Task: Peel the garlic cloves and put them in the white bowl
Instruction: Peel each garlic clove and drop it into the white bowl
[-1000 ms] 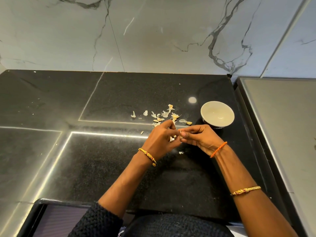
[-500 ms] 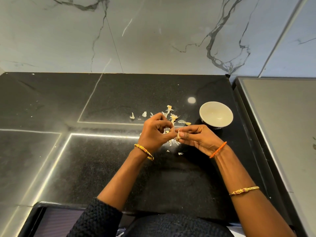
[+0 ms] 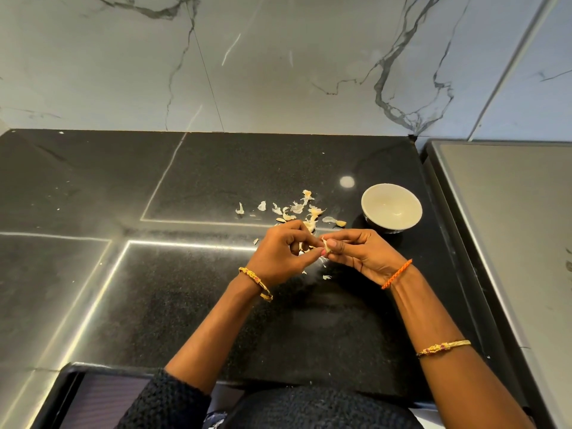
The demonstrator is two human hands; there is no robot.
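Garlic clove (image 3: 325, 244) — between both hands

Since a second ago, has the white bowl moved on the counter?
No. The white bowl sits at the same spot beside the counter's right edge and near the round light reflection; the slight shift is only the camera.

My tabletop (image 3: 192, 298): black, finely speckled, crossed by pale lines. Wall (image 3: 278, 63): grey-white marble with dark veins. Bowl (image 3: 391, 206): cream-white inside. Garlic skins (image 3: 297, 208): pale, yellowish. My wrists: gold bangle (image 3: 256, 283), orange cord (image 3: 396, 274), a second gold bangle (image 3: 443, 348).
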